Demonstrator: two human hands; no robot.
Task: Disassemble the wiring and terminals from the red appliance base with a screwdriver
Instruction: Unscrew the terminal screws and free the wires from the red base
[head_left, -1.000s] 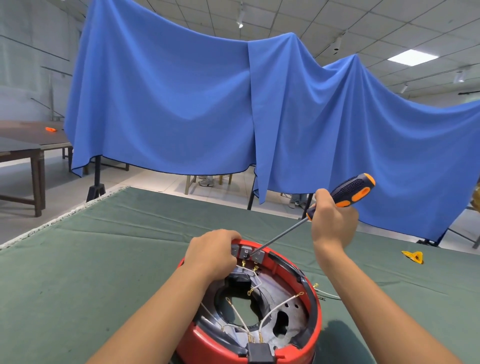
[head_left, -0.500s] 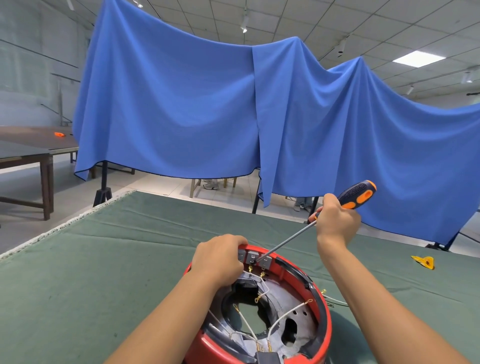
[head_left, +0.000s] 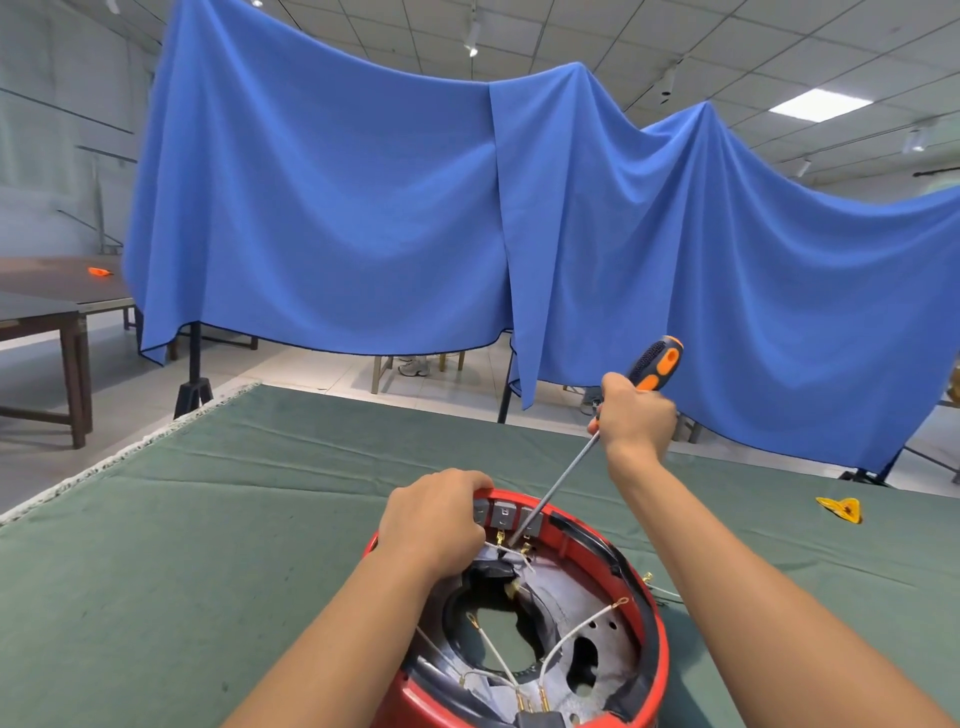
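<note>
Legible text, labels, brands, numbers, signs: none. The screwdriver (head_left: 653, 366) handle shows orange and black panels with no readable marking. The red appliance base (head_left: 655, 623) carries no readable lettering on its rim or inner plate. The grey terminal blocks (head_left: 504, 515) bear small stamped shapes too small to read. The blue cloth (head_left: 363, 208) and the green table cover (head_left: 208, 519) are plain.

A table covered in dark green felt cloth (head_left: 218, 519) carries a round red plastic appliance base (head_left: 655, 639) at its near edge. Well right of the base lies a small crumpled yellow scrap (head_left: 839, 508).
</note>
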